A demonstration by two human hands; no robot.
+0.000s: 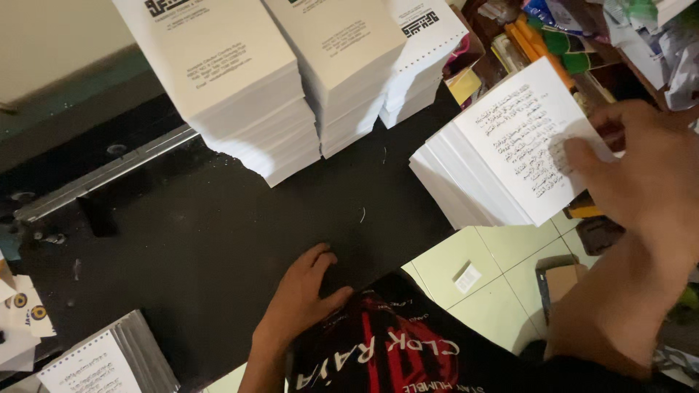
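We see a black counter [218, 240] carrying 3 tall stacks of printed white sheets [247, 109] at the back, another stack [480, 175] at its right edge, and spiral-bound booklets [109, 356] at the front left.

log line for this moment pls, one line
left hand: flat on black table edge, holds nothing | right hand: on top sheet of white printed stack

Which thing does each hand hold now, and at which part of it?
The right hand grips the stack of printed white sheets at its right edge, thumb on the top page. The left hand holds nothing; it rests flat on the black table.
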